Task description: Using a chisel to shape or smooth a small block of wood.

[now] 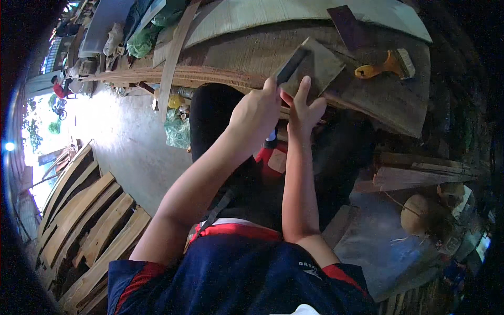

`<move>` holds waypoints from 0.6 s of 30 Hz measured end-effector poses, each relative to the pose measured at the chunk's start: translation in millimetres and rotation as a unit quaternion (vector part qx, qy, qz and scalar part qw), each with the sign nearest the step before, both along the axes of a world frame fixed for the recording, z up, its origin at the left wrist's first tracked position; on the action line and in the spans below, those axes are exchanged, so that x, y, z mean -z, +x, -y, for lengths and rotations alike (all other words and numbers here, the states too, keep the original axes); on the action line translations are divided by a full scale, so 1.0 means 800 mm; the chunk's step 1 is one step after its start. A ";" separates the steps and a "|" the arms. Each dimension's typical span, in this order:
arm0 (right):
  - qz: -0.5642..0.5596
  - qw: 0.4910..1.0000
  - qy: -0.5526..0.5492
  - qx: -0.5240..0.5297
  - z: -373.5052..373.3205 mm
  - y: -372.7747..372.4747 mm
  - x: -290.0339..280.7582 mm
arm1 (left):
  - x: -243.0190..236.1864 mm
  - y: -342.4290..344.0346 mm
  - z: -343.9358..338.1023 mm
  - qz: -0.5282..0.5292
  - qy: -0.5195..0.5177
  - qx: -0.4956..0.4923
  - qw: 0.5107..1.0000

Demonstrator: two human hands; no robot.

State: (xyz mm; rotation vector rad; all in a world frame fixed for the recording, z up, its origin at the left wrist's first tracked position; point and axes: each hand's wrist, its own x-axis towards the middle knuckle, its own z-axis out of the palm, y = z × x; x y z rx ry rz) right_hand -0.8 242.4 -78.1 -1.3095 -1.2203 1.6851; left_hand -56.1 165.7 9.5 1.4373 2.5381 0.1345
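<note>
Looking down through the head camera, I find the squarish panel (324,67) held at the near edge of the workbench (231,55), angled so that one corner points away from the body. My left hand (261,113) is closed at its near left side, thumb lying up against the dark band (292,65) along that edge; I cannot tell whether the band belongs to the panel or is a separate piece. My right hand (303,109) grips the near edge, index finger stretched over the top face, probably to steady it, while the other fingers are mostly hidden. Holding it from two sides presumably keeps it from twisting, and the bench edge likely offers support, though I cannot see whether the panel actually rests there. The brush (387,66) lies to the right on the bench, probably placed within easy reach yet apart from the hands. Beyond the panel, a dark flat strip (344,26) overlaps a long pale board (236,18), and a narrow wooden slat (177,60) slants across the bench edge on the left, well apart from both hands.
</note>
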 end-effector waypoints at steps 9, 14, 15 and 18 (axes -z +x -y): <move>-0.148 0.984 -0.081 0.060 -0.007 0.001 -0.031 | -0.028 0.023 -0.009 0.074 -0.061 -0.118 0.988; -0.089 0.991 -0.084 0.049 -0.002 -0.003 -0.028 | -0.013 0.017 -0.020 0.085 0.002 -0.126 0.988; -0.088 0.991 -0.084 0.050 -0.001 -0.002 -0.031 | -0.014 0.021 -0.014 0.085 0.002 -0.126 0.988; -0.182 0.979 -0.074 0.061 -0.006 0.000 -0.034 | -0.019 0.029 -0.003 0.105 -0.022 -0.142 0.984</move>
